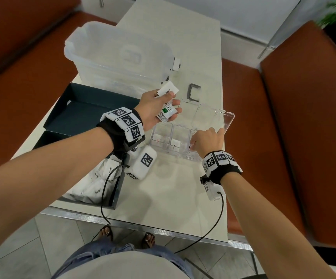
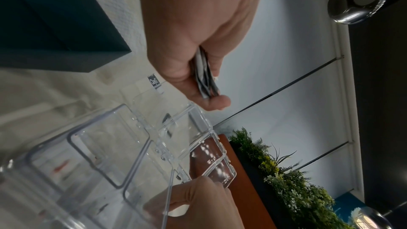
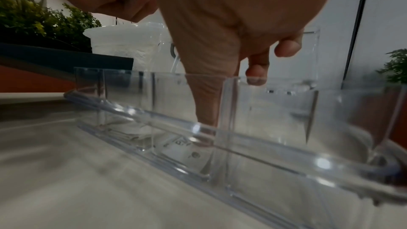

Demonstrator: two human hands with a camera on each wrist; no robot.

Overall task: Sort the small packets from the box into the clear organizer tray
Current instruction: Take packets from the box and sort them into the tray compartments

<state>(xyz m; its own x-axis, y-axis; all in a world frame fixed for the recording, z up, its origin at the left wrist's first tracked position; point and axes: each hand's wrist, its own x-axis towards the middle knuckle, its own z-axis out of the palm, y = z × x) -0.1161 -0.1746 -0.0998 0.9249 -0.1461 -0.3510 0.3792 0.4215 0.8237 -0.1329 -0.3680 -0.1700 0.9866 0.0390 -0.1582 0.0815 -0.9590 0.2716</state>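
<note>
The clear organizer tray (image 1: pixel 175 156) stands mid-table with its lid (image 1: pixel 213 117) tipped open at the back. Three front compartments each hold a white packet (image 1: pixel 176 141). My right hand (image 1: pixel 207 137) reaches into the third compartment. Its thumb (image 3: pixel 204 102) points down onto a packet (image 3: pixel 176 145) at the bottom, and the fingers hang over the rear wall. Above and left of the tray, my left hand (image 1: pixel 173 103) grips several packets, a Pepper one (image 1: pixel 168 89) and a Stevia one (image 1: pixel 168 111) among them. The dark box (image 1: pixel 117 190) at the near left holds more packets (image 1: pixel 94 190).
The box's dark lid (image 1: pixel 86 113) lies behind the box. A large translucent bin (image 1: pixel 119 53) stands at the back, and a grey clip (image 1: pixel 194 93) lies behind the tray. A white tagged block (image 1: pixel 143 164) sits by the box. Orange benches flank the table.
</note>
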